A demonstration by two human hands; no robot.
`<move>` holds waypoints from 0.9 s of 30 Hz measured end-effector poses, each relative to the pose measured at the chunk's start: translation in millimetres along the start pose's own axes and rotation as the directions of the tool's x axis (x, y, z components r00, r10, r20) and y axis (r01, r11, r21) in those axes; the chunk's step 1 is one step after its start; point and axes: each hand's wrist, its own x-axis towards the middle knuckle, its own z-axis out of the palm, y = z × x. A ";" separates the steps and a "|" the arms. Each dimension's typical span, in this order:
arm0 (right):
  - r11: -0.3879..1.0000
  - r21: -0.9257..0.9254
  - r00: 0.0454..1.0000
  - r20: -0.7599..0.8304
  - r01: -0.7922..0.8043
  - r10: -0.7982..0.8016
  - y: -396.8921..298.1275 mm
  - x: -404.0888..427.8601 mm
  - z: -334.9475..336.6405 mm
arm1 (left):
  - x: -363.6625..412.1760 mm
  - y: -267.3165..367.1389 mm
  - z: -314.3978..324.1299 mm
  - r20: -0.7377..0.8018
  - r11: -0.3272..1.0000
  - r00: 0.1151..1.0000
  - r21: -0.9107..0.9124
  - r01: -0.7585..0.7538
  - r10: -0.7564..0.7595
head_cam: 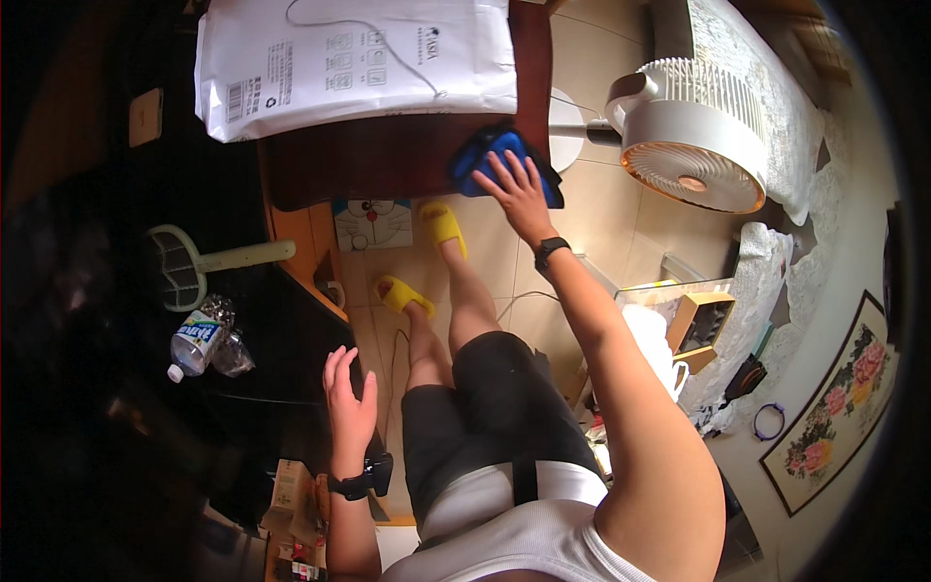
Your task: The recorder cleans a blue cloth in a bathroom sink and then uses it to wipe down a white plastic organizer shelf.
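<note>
My right hand [518,190] holds a blue-and-black cloth [494,161] under its spread fingers, at the near right corner of a dark red tabletop [356,164]. The cloth looks slightly blurred and hangs partly past the corner. On the same top, just beyond, lies a large white printed bag [356,65] with a thin cord [396,52] across it. My left hand [349,396] is raised with nothing in it, fingers slightly bent and thumb apart, beside the edge of a black table [269,429].
On the black table lie an electric fly swatter [218,258], a plastic bottle [195,342] and a crumpled clear bag [233,355]. A white fan [694,138] stands at right. Nearby are a glass-topped table [676,285] and an open box [700,324]. Cables [398,356] cross the tiled floor.
</note>
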 end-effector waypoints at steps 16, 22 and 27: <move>0.567 0.159 0.566 0.476 -0.808 0.673 69.0 -229.5 -53.9 | -58.3 24.7 -35.3 -0.141 0.996 0.987 -0.033 -0.084 0.079; 0.240 0.210 0.301 0.346 -0.948 0.889 27.9 -294.2 -128.2 | -85.1 0.6 -31.2 -0.143 0.952 0.944 -0.021 -0.304 0.298; 0.257 0.415 0.339 0.136 -0.873 0.931 -14.6 -332.2 -171.1 | -123.3 -2.6 -45.8 -0.073 0.912 0.956 -0.290 -0.292 0.283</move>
